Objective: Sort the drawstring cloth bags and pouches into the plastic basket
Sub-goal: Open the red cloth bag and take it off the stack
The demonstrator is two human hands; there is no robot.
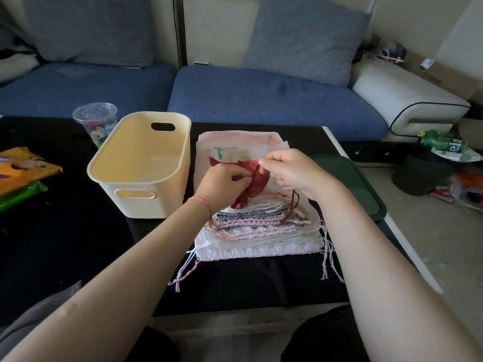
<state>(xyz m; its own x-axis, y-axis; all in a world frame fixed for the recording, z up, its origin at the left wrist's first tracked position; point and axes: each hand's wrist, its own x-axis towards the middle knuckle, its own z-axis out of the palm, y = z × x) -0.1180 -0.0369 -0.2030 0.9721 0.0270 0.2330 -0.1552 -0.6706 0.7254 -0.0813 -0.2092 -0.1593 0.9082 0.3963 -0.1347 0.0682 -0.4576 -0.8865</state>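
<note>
A dark red drawstring pouch is lifted above a stack of cloth bags on the black table. My left hand grips its lower left side. My right hand pinches its upper edge between thumb and fingers. The pouch's red cords hang down under my right hand. The stack holds several white, pink and blue gathered bags with loose strings trailing at the front. A cream plastic basket stands left of the stack with nothing inside it.
A clear lidded cup stands behind the basket. Orange and green snack packets lie at the far left. A dark green lid rests at the table's right edge. A blue sofa runs behind the table.
</note>
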